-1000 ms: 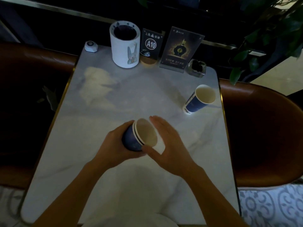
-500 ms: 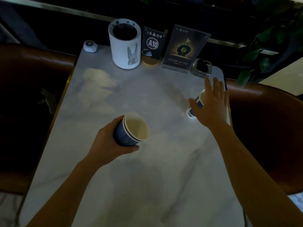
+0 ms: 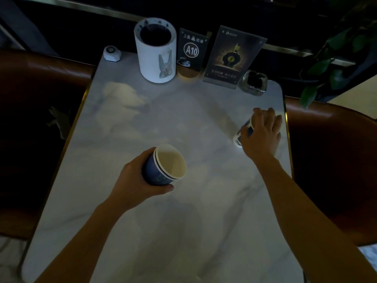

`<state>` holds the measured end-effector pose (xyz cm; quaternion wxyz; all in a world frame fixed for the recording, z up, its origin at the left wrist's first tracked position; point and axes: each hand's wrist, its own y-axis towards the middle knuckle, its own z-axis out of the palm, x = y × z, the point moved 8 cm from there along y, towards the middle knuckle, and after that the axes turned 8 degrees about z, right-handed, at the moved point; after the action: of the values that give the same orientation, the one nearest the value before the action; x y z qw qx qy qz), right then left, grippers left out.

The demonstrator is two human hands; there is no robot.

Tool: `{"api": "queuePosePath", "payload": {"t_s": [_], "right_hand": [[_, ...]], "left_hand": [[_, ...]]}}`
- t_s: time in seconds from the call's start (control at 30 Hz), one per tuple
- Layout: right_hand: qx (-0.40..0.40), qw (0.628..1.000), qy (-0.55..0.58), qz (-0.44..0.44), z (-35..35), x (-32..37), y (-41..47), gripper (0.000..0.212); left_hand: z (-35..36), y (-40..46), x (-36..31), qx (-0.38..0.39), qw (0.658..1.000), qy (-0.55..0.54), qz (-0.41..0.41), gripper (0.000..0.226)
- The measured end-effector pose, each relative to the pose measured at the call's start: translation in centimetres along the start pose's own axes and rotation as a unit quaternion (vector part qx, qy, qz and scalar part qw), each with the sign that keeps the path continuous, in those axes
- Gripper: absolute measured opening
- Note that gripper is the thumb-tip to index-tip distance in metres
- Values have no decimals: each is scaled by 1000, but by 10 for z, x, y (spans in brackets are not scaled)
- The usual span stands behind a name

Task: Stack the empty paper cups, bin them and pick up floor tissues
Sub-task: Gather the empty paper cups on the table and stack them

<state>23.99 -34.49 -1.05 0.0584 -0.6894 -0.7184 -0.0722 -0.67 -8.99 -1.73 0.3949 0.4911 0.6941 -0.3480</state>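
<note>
Mid-table (image 3: pixel 126 123), your left hand (image 3: pixel 132 180) is wrapped round the stacked cups (image 3: pixel 163 166); by the right edge, your right hand (image 3: pixel 263 131) is closing over the lone cup (image 3: pixel 244 131).

Pale marble-look table (image 3: pixel 126 201), rounded corners, thin brass-coloured edge; dim light, soft reflections on the top; along the far edge, left to right: small white call button (image 3: pixel 112 53) at the far-left corner; tall white cylinder holder (image 3: pixel 156 52) with a rabbit picture, upright, dark inside; dark table sign (image 3: pixel 191 51) reading A10 on a round wooden base, just beside the holder; larger acrylic-stand card (image 3: pixel 231 58) with a gold emblem; glass ashtray (image 3: pixel 254 82) near the far-right corner; near the right edge, a single blue paper cup (image 3: pixel 241 134) standing on the top, mostly covered by a hand; middle and near parts of the top bare.
</note>
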Motion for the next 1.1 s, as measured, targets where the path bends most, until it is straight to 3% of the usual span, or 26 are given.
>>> {"api": "queuePosePath", "payload": {"t_s": [0.13,0.53,0.87,1.1], "right_hand": [[-30,999,4,-14,-25,3,-7,50],[43,998,-54,-9,-17,-2,-10,66],[17,999,-6,-31,-24,-3,-83,64],[9,998,-31,-57,-25,2,-143,66]], "left_hand": [[-1,-22,-11,3,1000,-1,16,95],[8,-46,-12,10,1000,-13,16,94],[2,-76,-2,2,999,-27,21,97],[1,-95,6,4,999,-29,30,103]]}}
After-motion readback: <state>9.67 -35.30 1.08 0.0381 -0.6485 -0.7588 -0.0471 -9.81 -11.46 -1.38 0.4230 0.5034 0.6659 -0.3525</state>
